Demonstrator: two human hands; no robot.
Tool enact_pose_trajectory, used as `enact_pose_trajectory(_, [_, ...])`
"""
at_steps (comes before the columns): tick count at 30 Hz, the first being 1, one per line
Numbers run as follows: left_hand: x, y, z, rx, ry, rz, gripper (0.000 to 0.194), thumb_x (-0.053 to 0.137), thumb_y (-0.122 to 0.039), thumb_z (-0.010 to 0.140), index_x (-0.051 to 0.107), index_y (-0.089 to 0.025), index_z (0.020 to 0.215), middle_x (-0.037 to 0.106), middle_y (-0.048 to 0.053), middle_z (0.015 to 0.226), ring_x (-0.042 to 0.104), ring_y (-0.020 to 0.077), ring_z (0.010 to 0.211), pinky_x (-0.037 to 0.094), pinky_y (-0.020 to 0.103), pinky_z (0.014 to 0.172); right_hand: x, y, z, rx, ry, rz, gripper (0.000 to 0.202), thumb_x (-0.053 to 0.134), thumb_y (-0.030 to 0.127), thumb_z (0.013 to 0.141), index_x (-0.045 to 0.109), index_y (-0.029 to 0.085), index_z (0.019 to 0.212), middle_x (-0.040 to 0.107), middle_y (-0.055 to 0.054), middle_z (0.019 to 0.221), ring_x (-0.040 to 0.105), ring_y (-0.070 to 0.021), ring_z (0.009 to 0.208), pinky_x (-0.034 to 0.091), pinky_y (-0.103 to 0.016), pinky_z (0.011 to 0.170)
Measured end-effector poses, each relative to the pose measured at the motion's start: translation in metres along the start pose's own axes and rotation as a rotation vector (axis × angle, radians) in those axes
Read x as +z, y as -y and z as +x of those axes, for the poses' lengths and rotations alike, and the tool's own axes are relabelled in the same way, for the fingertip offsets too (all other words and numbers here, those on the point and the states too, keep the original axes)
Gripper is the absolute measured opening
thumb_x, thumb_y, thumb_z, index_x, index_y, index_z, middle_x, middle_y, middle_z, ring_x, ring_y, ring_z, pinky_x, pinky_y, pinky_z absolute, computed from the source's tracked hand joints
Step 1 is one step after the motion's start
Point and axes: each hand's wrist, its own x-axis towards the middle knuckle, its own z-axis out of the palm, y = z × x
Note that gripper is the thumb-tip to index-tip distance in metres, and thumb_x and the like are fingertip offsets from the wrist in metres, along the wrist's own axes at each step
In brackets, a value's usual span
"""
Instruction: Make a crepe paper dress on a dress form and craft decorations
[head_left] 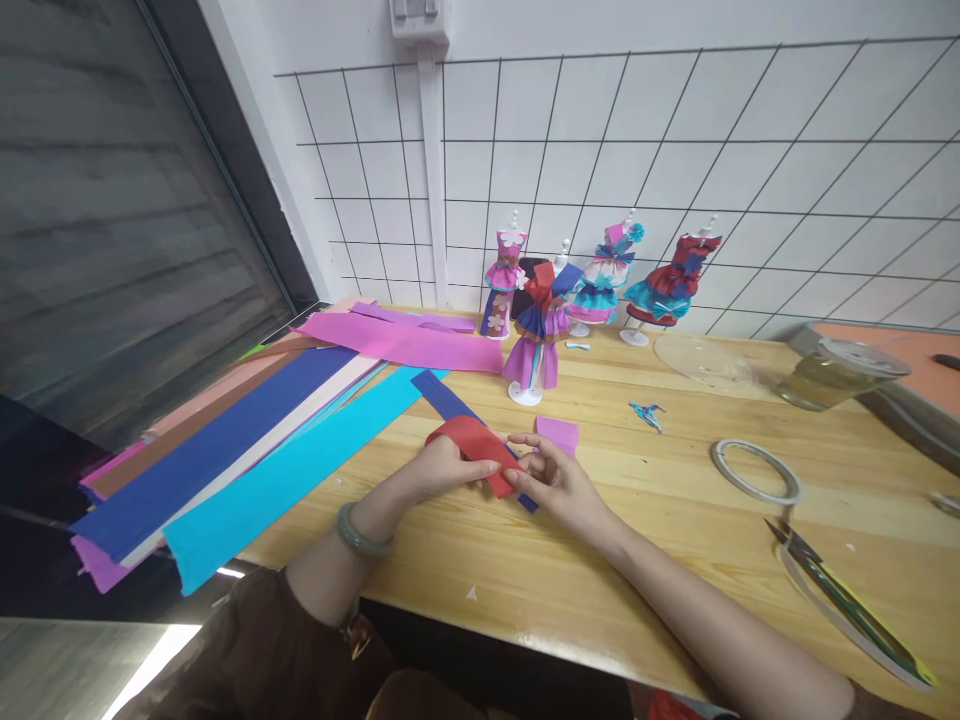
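Red crepe-like strip (pixel 474 438), frame centre: pinched between left hand (pixel 444 466) and right hand (pixel 559 478). Dark blue strip (pixel 448 397): on worktop (pixel 450 560), passing beneath. Mauve piece (pixel 557 435): just beyond right hand. Dressed miniature mannequin (pixel 534 340): above centre. Tape roll (pixel 754 492): right of frame.

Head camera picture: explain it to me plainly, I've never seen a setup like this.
There is no machine here, only a person's two bare hands. The single picture comes from a camera worn on the head, looking forward and down. The left hand and right hand hold a curved red strip above a dark blue strip. On the wooden table, a light blue strip lies among other colours at left. Four small dressed forms stand behind; a tape ring and cutting tool lie at right.
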Motion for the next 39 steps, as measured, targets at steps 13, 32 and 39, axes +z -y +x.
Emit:
enact_pose_trajectory(13, [0.0001,-0.0027,0.0012,0.021,-0.057,0.023,0.040,0.064,-0.032,0.070,0.056,-0.017,0.106,0.065,0.003,0.080,0.060,0.0142,0.068,0.047,0.025,0.060,0.0052,0.0028,-0.0009,0.082,-0.029,0.027,0.071,0.069,0.027,0.066,0.033,0.018,0.126,0.064,0.000,0.074,0.056,-0.0093,0.053,0.039,-0.021,0.047])
enact_pose_trajectory(32, [-0.0012,0.0004,0.0005,-0.013,-0.075,-0.056,0.043,0.066,-0.031,0.068,0.055,-0.018,0.107,0.065,0.003,0.082,0.059,0.0129,0.065,0.047,0.025,0.059,-0.0007,0.0099,-0.0029,0.061,-0.008,-0.038,0.073,0.060,0.035,0.074,0.025,0.014,0.134,0.058,0.004,0.055,0.056,-0.0112,0.047,0.042,-0.024,0.050])
enact_pose_trajectory(39, [-0.0016,0.0004,0.0001,0.003,-0.056,-0.059,0.042,0.066,-0.033,0.068,0.055,-0.017,0.106,0.065,0.004,0.084,0.060,0.0144,0.069,0.047,0.026,0.062,-0.0011,0.0084,-0.0028,0.053,-0.008,-0.059,0.067,0.058,0.036,0.077,0.028,0.013,0.132,0.057,0.004,0.054,0.055,-0.0114,0.046,0.041,-0.024,0.049])
